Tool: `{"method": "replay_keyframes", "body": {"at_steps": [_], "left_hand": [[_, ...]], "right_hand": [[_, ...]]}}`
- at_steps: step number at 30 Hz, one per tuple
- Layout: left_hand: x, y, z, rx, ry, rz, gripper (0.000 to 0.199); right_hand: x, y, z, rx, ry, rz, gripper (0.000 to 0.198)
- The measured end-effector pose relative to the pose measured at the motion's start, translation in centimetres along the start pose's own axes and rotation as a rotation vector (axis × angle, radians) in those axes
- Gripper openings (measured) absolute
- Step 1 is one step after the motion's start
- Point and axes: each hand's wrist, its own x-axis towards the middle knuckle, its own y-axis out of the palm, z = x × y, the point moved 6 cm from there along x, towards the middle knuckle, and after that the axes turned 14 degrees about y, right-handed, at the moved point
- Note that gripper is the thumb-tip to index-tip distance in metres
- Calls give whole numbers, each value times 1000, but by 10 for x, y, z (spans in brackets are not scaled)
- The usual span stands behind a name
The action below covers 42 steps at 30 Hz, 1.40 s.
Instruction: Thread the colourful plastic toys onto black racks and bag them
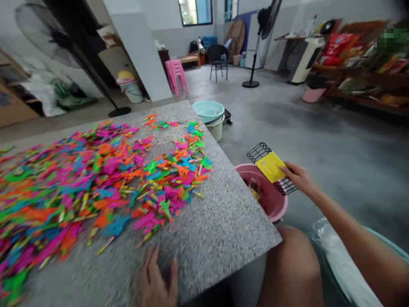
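My right hand [295, 175] is closed on the edge of a flat yellow card [271, 166]. It holds the card out over a black wire rack [259, 150], which lies across the rim of a pink basin [283, 211]. Some small items sit inside the basin, too blurred to name. My left hand [159, 279] rests at the near edge of the speckled grey table [220, 238], fingers apart, holding nothing. Just beyond its fingertips begins a wide spread of small colourful plastic pieces [111, 170] in pink, orange, green and blue; their exact kind is blurred.
A light blue basin [208, 110] on a pale bucket stands past the table's right edge. By my right arm is a clear plastic bag [341, 260] in a tub. Farther off stand two fans, pink stools [176, 74] and a black chair [218, 55].
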Motion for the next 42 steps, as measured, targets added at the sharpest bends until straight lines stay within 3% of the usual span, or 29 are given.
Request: {"method": "replay_keyframes", "body": {"at_steps": [1,3,4,6,9,12,17,23,28,32,34,37,40,42], "left_hand": [[1,-12,-6,-35,-37,-71,59],[6,-30,-31,-64,49,-150,61],[9,-32,-46,-51,144,-121,62],[11,-21,-72,-19,339,62,60],[6,8,-84,-37,465,274,56],[0,28,-80,-42,479,368,58],[-4,34,-73,-45,435,421,70],[-2,26,-70,8,391,422,66],[12,9,-58,-14,448,449,43],[25,-28,-13,-45,386,478,28],[29,-42,16,-42,327,493,28],[29,-50,38,-12,267,471,25],[12,-48,29,61,202,359,23],[-10,-43,9,84,195,301,33]], "right_hand": [[-20,7,27,27,-61,117,43],[-68,49,91,-20,-265,460,34],[-92,73,123,-57,-379,550,30],[-131,120,173,-162,-569,611,27],[-164,162,206,-292,-679,360,32],[-190,175,204,-332,-617,123,46],[-227,196,198,-406,-560,130,66],[-222,187,182,-456,-487,63,65],[-203,145,167,-352,-348,-7,52],[-166,110,209,-83,-298,-27,43],[-146,124,248,-68,-323,51,36],[-122,179,299,-194,-246,166,34],[-115,228,319,-304,-131,196,46],[-118,239,313,-327,-109,208,43]]}}
